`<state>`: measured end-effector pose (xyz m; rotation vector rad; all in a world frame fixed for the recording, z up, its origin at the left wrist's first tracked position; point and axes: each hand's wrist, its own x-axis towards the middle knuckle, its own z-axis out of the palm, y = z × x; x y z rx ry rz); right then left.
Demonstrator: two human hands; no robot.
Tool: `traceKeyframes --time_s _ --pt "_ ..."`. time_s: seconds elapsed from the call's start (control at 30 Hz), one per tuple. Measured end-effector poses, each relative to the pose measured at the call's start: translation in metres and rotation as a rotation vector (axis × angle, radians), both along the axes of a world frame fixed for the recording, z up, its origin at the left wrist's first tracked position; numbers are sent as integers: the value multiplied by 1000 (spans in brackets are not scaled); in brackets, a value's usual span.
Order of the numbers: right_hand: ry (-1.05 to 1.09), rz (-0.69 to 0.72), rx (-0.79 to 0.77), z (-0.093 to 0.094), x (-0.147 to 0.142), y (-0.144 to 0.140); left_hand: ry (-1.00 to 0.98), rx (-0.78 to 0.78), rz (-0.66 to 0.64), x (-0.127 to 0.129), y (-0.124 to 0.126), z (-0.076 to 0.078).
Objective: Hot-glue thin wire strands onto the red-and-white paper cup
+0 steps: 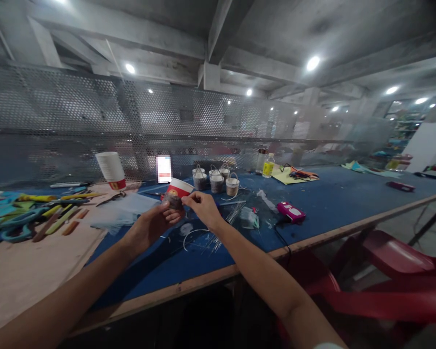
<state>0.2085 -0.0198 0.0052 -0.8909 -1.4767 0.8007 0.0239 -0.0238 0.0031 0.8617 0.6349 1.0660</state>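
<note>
While both my hands are raised over the blue table (323,203), my left hand (156,220) closes around a paper cup (177,192): red and white, printed band, tilted on its side, rim towards my right. My right hand (203,207) pinches at that rim. Thin wires (218,232) lie below on the table. Four small handled cups (216,179) stand behind; a pink device (290,212) to the right. Perforated metal screen (76,116) at back; concrete ceiling, round lamps.
</note>
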Motion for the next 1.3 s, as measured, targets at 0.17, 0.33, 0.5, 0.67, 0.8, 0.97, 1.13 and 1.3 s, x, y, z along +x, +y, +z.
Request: traceKeyframes --time_s 0.17,0.33,0.5,0.67,0.8,0.97,1.13,1.3 --pt "-3 52 -26 -3 0 1 -1 87 -49 -4 5 0" --pt "-8 -13 7 -5 -1 1 -32 73 -39 -4 3 4" --pt "-52 24 110 -2 -4 -9 -53 50 -33 -3 1 4" --pt "-69 18 123 4 -7 -20 -54 36 -29 -2 0 5" --pt "-42 -67 116 7 -5 -20 -40 59 -49 -1 -2 6" --pt "2 -149 89 5 -1 -12 -15 55 -54 -2 0 4" --pt "-10 -175 47 0 1 -5 -26 54 -50 -2 3 1" --pt "-9 -129 39 -4 2 0 -22 57 -30 -2 1 3"
